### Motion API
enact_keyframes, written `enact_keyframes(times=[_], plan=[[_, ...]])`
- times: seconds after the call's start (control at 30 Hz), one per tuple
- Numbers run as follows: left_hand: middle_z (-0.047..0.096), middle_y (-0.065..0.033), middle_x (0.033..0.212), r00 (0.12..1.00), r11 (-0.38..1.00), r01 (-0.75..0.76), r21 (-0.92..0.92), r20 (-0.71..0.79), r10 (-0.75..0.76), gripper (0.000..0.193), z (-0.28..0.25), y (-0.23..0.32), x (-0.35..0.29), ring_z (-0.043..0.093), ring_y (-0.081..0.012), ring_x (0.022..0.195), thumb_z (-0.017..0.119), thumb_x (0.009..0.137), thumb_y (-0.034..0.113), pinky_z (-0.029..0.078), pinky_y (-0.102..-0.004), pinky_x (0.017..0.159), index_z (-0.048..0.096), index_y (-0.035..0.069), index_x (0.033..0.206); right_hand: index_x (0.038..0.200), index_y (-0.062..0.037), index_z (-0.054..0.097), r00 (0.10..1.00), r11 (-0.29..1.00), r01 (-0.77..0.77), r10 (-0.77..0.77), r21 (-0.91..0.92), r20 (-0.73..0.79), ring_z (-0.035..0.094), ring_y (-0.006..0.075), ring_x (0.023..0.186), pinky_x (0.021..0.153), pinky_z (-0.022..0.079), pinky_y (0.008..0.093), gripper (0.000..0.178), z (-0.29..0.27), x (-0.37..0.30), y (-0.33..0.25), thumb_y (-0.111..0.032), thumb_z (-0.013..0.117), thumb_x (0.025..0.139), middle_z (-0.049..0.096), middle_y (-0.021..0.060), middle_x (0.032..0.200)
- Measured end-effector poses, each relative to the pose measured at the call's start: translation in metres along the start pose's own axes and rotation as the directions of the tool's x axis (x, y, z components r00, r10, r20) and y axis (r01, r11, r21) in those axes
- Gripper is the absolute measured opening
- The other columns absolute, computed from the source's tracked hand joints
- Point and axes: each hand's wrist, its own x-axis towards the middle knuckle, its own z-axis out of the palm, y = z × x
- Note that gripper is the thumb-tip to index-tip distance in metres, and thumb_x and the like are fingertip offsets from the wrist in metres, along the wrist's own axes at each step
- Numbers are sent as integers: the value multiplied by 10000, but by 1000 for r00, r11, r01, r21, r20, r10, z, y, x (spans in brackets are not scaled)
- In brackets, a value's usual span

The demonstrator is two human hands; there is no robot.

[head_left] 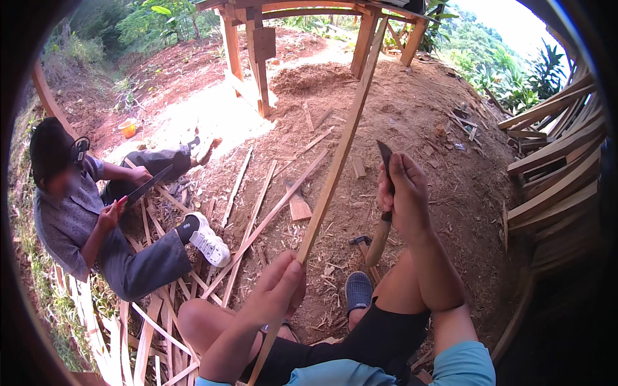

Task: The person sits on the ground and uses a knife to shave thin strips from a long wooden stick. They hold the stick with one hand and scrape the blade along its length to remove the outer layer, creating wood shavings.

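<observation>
A long, narrow wooden strip (pixel 343 138) slants upward and away from my lap, its lower end passing between my legs. My left hand (pixel 278 283) is closed around its lower part. In my right hand (pixel 407 193), raised to the right of the strip, is a knife (pixel 378 243) with a wooden handle. Its dark blade points up past my fingers, and the handle hangs below my fist. Blade and strip are apart.
On the left, a seated person (pixel 71 199) holds a long-bladed machete (pixel 149 185). Loose wooden strips (pixel 257 212) litter the ground between us. A hammer (pixel 364 243) lies near my right foot. Ahead stands a wooden bench (pixel 261 71); stacked planks (pixel 553 174) rise on the right.
</observation>
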Motion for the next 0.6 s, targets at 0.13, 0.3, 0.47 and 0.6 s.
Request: enact_keyframes(times=[0.13, 0.3, 0.47, 0.6], plan=[[436, -10, 536, 996, 997, 45, -70, -74, -50, 340, -7, 6, 2, 364, -80, 359, 358, 987, 392, 274, -220, 321, 457, 73, 922, 892, -18, 542, 876, 968, -184, 241, -173, 417, 436, 25, 461, 412, 335, 190, 237, 38, -46, 6, -233, 482, 970, 528, -8, 605], [414, 14, 544, 999, 992, 18, -124, -35, -23, 281, -2, 8, 3, 354, -66, 373, 338, 999, 348, 264, -208, 329, 436, 97, 919, 853, -5, 569, 796, 950, -216, 306, -227, 523, 442, 27, 488, 432, 336, 207, 214, 47, -49, 6, -180, 502, 957, 520, -14, 582], [404, 3, 526, 999, 998, -2, -67, -51, -2, 328, -2, 9, 0, 341, -73, 347, 345, 990, 388, 250, -211, 304, 433, 83, 910, 823, -5, 568, 791, 937, -221, 335, -270, 513, 439, 30, 495, 441, 339, 210, 222, 48, -47, 4, -175, 508, 953, 514, -15, 562], [406, 3, 530, 999, 997, -10, -76, -37, 8, 317, -2, 6, 1, 341, -68, 346, 347, 991, 378, 247, -206, 298, 429, 82, 913, 824, -4, 566, 823, 955, -169, 273, -244, 498, 437, 28, 485, 433, 335, 209, 224, 46, -49, 4, -176, 507, 954, 514, -12, 559]])
